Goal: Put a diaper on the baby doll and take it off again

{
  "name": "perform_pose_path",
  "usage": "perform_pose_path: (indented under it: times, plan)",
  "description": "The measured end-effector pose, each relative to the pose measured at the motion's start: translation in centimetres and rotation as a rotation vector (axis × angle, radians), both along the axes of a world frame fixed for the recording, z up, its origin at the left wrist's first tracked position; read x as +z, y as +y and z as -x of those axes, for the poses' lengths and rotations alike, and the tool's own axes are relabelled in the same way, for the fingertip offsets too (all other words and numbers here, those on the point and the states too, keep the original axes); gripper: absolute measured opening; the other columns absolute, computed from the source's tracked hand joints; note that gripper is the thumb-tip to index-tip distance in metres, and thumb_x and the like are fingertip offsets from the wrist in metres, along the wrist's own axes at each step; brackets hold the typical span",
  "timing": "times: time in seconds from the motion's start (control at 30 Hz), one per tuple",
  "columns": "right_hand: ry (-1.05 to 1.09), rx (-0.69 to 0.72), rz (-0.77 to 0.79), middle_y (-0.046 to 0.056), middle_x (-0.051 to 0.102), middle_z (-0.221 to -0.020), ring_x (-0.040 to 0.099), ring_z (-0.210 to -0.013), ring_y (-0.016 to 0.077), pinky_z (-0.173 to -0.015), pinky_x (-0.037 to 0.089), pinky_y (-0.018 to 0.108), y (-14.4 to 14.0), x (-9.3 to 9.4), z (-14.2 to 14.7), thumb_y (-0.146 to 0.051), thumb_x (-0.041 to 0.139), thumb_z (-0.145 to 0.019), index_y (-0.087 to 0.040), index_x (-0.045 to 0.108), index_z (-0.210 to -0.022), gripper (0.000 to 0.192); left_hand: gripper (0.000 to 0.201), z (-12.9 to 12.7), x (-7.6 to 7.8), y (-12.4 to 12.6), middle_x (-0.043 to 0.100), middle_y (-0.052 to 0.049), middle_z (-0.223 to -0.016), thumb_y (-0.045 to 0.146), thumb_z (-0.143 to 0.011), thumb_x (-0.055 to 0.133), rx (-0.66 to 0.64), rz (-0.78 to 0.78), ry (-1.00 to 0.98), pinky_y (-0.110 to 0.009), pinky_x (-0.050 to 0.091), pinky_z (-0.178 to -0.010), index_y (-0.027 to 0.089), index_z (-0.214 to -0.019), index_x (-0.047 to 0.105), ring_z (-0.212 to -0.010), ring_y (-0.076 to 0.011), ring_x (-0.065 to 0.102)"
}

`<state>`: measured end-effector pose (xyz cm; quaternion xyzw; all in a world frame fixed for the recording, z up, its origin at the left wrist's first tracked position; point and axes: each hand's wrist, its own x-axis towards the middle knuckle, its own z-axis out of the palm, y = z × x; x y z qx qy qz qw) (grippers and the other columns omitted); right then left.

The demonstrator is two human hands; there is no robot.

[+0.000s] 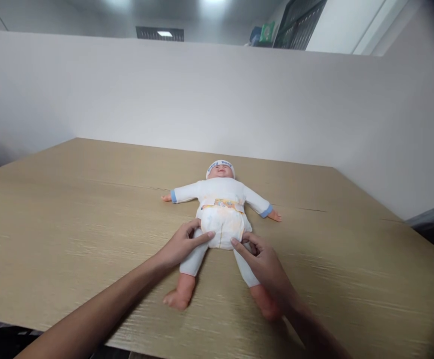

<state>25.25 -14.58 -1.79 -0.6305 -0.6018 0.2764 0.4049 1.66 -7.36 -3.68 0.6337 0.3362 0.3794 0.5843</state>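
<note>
A baby doll (221, 185) lies on its back with its head away from me, arms spread and legs apart. It wears a white outfit with blue cuffs and a white headband with blue lettering. Around its hips is a white diaper (222, 227) with a colourful printed waistband, its front panel up over the belly. My left hand (187, 244) grips the diaper's left leg edge, thumb on the front and fingers curled at the hip. On the other side my right hand (257, 252) pinches the right leg edge between thumb and bent fingers, partly covering the doll's leg.
The doll rests on a wide wood-grain table (90, 214) with a thin seam running across it. A plain white partition (202, 94) rises behind the table's far edge. Dark things show past the table's side edges.
</note>
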Motion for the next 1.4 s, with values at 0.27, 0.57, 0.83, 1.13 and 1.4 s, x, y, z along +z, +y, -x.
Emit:
perform_pose_path:
  times: [0.27, 0.57, 0.83, 1.13, 1.4]
  plan:
    - [0.067, 0.015, 0.033, 0.002, 0.065, -0.078, 0.055, -0.073, 0.0214, -0.064, 0.041, 0.031, 0.0, -0.6, -0.2, -0.072, 0.067, -0.093, -0.021, 0.073, -0.09, 0.052, 0.051, 0.5, 0.0, 0.3, 0.073, -0.009, -0.115, 0.056, -0.089, 0.084, -0.064, 0.173, -0.139, -0.033, 0.05, -0.092, 0.017, -0.117, 0.069, -0.107, -0.0239, 0.065]
    - [-0.095, 0.044, -0.061, 0.008, 0.076, -0.097, 0.065, -0.101, 0.0306, -0.092, 0.051, 0.041, 0.4, 0.0, 0.4, -0.058, 0.065, -0.097, -0.024, 0.075, -0.085, 0.037, 0.053, 0.4, 0.3, 0.5, 0.076, -0.012, -0.114, 0.063, -0.091, 0.078, -0.01, 0.067, 0.037, -0.035, 0.051, -0.087, 0.014, -0.111, 0.076, -0.103, -0.0273, 0.066]
    - [0.162, 0.086, 0.12, 0.007, 0.079, -0.097, 0.071, -0.096, 0.0296, -0.083, 0.06, 0.039, -0.2, 0.7, -0.5, -0.068, 0.069, -0.092, -0.019, 0.081, -0.102, 0.052, 0.055, 1.2, 1.4, 0.6, 0.078, -0.012, -0.113, 0.061, -0.089, 0.082, -0.092, 0.229, -0.082, -0.035, 0.053, -0.091, 0.014, -0.116, 0.073, -0.106, -0.0269, 0.071]
    - [0.112, 0.076, 0.163, 0.011, 0.065, -0.153, 0.062, -0.139, 0.0348, -0.109, 0.057, 0.052, -5.0, 3.3, -4.0, -0.07, 0.061, -0.1, -0.029, 0.068, -0.145, 0.061, 0.04, 6.6, 3.7, 0.4, 0.071, -0.008, -0.142, 0.052, -0.102, 0.068, 0.003, -0.097, 0.249, -0.045, 0.05, -0.112, 0.026, -0.132, 0.069, -0.128, -0.0282, 0.067]
    - [-0.654, -0.167, -0.335, 0.025, 0.07, -0.135, 0.062, -0.125, 0.0436, -0.111, 0.045, 0.061, 7.8, 0.0, -9.6, -0.051, 0.061, -0.095, -0.011, 0.062, -0.141, 0.061, 0.059, 4.0, 2.6, 11.1, 0.061, -0.017, -0.148, 0.049, -0.095, 0.071, 0.276, -0.696, 0.923, -0.055, 0.042, -0.115, 0.018, -0.142, 0.056, -0.138, -0.0397, 0.051]
